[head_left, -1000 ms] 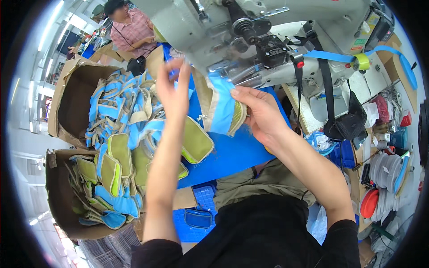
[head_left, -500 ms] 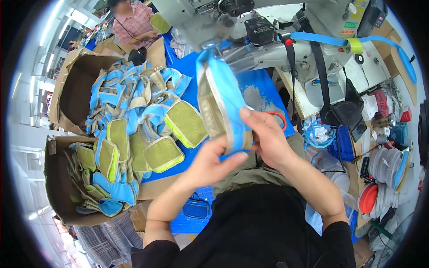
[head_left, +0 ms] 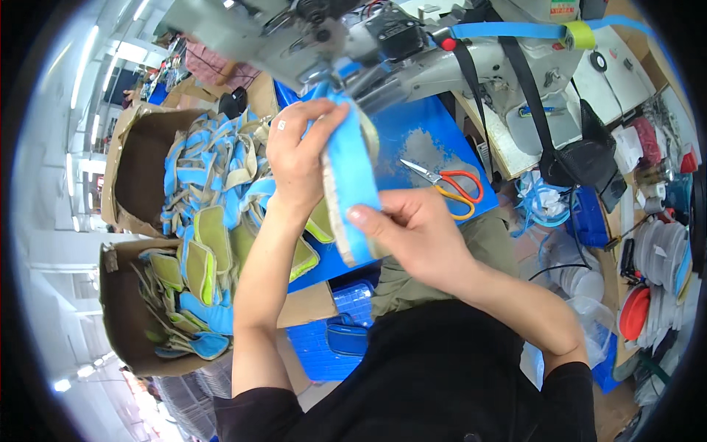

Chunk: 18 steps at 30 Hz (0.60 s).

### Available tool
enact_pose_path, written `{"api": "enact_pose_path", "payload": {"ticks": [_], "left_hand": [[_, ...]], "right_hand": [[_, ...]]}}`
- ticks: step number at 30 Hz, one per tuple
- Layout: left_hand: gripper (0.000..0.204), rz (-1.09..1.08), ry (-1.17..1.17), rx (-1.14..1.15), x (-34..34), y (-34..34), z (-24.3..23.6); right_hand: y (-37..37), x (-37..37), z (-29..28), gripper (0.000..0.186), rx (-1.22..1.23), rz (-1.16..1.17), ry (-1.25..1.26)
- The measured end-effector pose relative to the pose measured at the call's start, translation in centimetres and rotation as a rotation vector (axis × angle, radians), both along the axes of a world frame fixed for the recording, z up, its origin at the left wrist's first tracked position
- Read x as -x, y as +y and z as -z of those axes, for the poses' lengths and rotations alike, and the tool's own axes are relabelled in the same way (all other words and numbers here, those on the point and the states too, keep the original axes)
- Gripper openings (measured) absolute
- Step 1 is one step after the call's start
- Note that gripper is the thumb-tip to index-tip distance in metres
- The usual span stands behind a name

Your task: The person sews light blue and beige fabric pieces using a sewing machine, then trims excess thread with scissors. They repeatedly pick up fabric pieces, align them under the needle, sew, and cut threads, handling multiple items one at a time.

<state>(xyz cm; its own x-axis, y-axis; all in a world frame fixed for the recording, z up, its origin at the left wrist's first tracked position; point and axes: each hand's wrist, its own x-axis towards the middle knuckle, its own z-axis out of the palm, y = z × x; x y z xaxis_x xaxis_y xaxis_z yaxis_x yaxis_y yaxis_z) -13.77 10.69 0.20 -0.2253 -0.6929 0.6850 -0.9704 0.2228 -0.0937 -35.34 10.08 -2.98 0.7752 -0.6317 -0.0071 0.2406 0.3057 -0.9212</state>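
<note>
A blue fabric piece with beige edging point(head_left: 352, 166) stretches from beneath the head of a grey sewing machine point(head_left: 294, 33) toward me. My left hand point(head_left: 298, 158) is closed on its far part, close to the machine, fingers bent over the left edge. At the near end, my right hand point(head_left: 412, 232) pinches the piece with the thumb on top; the fingers beneath are partly hidden. Where the piece meets the needle is blurred and cannot be made out. Scissors with orange and yellow handles point(head_left: 460, 193) lie on the blue table point(head_left: 427, 125), right of the piece.
On the left, a heap of blue and beige straps point(head_left: 213, 162) and green padded pieces point(head_left: 213, 236) fills the table beside two cardboard boxes point(head_left: 121, 295). Blue ribbon point(head_left: 508, 29) runs over the machine at the right. A person's pink sleeve point(head_left: 210, 62) shows at the far left.
My left hand has moved from the near end up to the far part of the fabric piece. My right hand has shifted slightly down and left. The scissors, mostly covered before, are now visible.
</note>
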Motion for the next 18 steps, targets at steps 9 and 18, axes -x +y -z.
{"api": "enact_pose_path", "payload": {"ticks": [9, 18], "left_hand": [[0.014, -0.029, 0.566, 0.15, 0.3, 0.9, -0.4], [0.019, 0.039, 0.474, 0.021, 1.7, 2.0, -0.2]], "right_hand": [[-6.7, -2.8, 1.4, 0.027, 0.509, 0.586, -0.122], [-7.4, -5.4, 4.0, 0.022, 0.157, 0.302, -0.067]]}}
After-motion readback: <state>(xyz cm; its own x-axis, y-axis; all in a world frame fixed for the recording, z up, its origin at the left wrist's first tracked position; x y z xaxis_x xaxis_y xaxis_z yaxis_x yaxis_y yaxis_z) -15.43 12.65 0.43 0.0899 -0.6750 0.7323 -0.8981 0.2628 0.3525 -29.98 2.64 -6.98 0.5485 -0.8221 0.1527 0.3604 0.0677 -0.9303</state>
